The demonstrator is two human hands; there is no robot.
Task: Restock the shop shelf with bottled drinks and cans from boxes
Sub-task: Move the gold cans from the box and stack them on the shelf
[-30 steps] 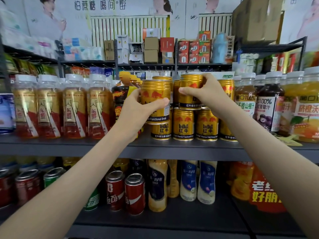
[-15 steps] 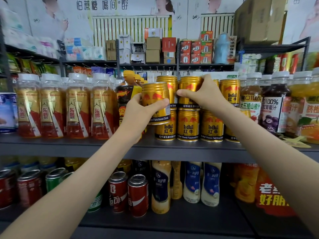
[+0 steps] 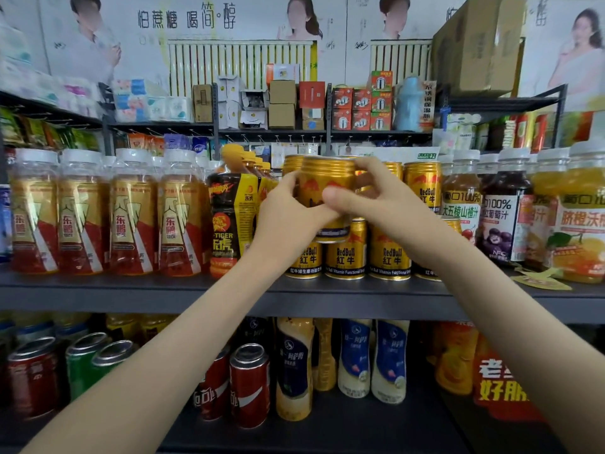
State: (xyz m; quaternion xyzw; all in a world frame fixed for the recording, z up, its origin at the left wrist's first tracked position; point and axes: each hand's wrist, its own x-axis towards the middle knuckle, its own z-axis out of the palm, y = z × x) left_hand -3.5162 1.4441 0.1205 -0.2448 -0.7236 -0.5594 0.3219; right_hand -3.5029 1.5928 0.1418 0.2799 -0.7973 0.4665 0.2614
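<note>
A gold Red Bull can [image 3: 322, 178] is held in front of the upper tier of stacked cans on the grey shelf [image 3: 203, 291]. My left hand [image 3: 288, 211] grips its left side and bottom. My right hand [image 3: 366, 194] curls round its right side, thumb across the front. Below it stands a row of gold Red Bull cans [image 3: 345, 257]. More gold cans [image 3: 422, 185] sit on the upper tier to the right.
Gold-and-red labelled bottles [image 3: 108, 217] and a black Hi-Tiger bottle [image 3: 226, 217] stand left of the cans. Juice bottles [image 3: 501, 208] fill the right. The lower shelf holds red cola cans [image 3: 248, 385], a green can [image 3: 82, 365] and cream bottles [image 3: 389, 358].
My right hand let go of the can it was placing on the upper tier and came left onto the can in my left hand. That can rose and moved right.
</note>
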